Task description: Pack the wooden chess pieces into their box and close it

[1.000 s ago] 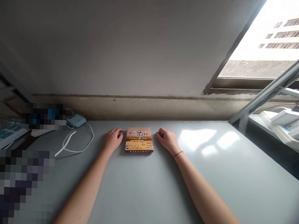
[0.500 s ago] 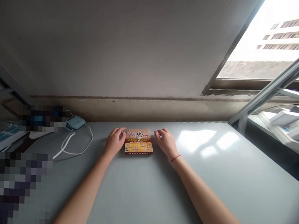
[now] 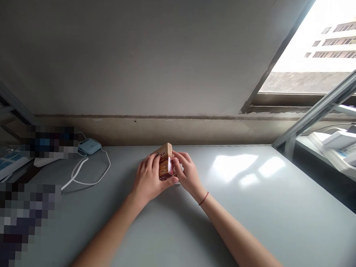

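Observation:
An orange-brown Chinese chess box point(image 3: 165, 163) is tipped up on its edge above the grey table point(image 3: 251, 215), near the far wall. My left hand point(image 3: 148, 179) wraps its fingers round the box's left side and underside. From the right, my right hand point(image 3: 187, 174) pinches the box's other side; a thin red string circles that wrist. Both hands are closed on the box, and they hide its lower part.
A small light-blue device point(image 3: 89, 145) with a white cable point(image 3: 84, 172) lies at the table's far left. White boxes point(image 3: 339, 144) sit on a neighbouring surface behind a metal frame point(image 3: 323, 106) at the right. A window lies beyond.
The box lay flat between my two hands; both hands have closed in on it and tilted it up on its edge.

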Demonstrator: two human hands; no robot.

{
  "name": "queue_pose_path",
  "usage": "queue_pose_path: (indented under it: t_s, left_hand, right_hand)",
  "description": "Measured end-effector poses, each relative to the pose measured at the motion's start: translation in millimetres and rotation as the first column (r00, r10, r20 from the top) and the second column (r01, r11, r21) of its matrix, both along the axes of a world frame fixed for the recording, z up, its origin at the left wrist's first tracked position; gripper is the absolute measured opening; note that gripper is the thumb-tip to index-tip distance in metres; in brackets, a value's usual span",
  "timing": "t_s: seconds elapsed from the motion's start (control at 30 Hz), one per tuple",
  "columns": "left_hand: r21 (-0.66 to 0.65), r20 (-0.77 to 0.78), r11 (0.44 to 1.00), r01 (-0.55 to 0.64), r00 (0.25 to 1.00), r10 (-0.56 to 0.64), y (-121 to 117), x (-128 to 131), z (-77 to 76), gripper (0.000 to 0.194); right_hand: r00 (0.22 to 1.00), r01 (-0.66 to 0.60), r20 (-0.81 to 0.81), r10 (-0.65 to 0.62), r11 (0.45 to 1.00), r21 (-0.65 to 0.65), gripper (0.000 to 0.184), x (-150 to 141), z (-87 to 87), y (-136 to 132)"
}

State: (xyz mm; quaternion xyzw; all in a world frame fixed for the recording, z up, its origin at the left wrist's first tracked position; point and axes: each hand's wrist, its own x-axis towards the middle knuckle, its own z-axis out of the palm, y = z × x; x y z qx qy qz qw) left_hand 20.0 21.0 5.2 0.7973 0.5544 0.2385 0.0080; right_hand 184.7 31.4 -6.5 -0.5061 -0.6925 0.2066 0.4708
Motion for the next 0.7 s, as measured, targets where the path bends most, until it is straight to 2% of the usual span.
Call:
queue_pose_path:
  t_s: [0.03,0.1,0.17,0.27,0.37,0.5,0.6,0.67,0.7]
  left_hand:
    - [0.028,0.023,1.000,0.008,1.000,-0.008,-2,2,1.1,0.077]
    - [0.093,0.068,0.996,-0.004,0.998,-0.003,-3,4,4.2,0.068]
    - [0.193,0.125,0.980,-0.047,0.992,0.023,-1,3,9.3,0.055]
    - [0.373,0.238,0.910,-0.183,0.966,0.097,4,-7,19.1,0.037]
    - [0.465,0.252,0.827,-0.316,0.943,0.218,9,-21,26.9,0.017]
    - [0.499,0.205,0.788,-0.361,0.932,0.298,10,-33,34.1,0.018]
    - [0.551,0.199,0.732,-0.400,0.915,0.351,9,-35,36.3,0.022]
    - [0.550,0.177,0.752,-0.364,0.930,0.321,11,-33,30.9,0.023]
    - [0.518,0.146,0.798,-0.306,0.952,0.271,14,-32,25.1,0.023]
  right_hand:
    - [0.999,-0.034,0.020,0.034,0.999,0.014,0.036,0,-0.1,-1]
    - [0.996,-0.065,0.067,0.062,0.997,0.038,0.035,1,-3.3,1]
    - [0.993,-0.004,0.114,0.000,1.000,0.029,0.034,5,-9.6,5]
    - [0.971,0.136,0.211,-0.115,0.987,-0.085,0.030,14,-20.7,15]
    - [0.946,0.196,0.290,-0.142,0.967,-0.165,0.028,20,-27.0,21]
    - [0.948,0.204,0.285,-0.140,0.956,-0.209,0.028,20,-25.2,22]
    - [0.948,0.196,0.292,-0.123,0.952,-0.235,0.031,18,-21.8,20]
    - [0.947,0.190,0.300,-0.114,0.953,-0.238,0.033,18,-21.0,20]
    - [0.947,0.188,0.302,-0.111,0.953,-0.238,0.033,18,-21.2,20]
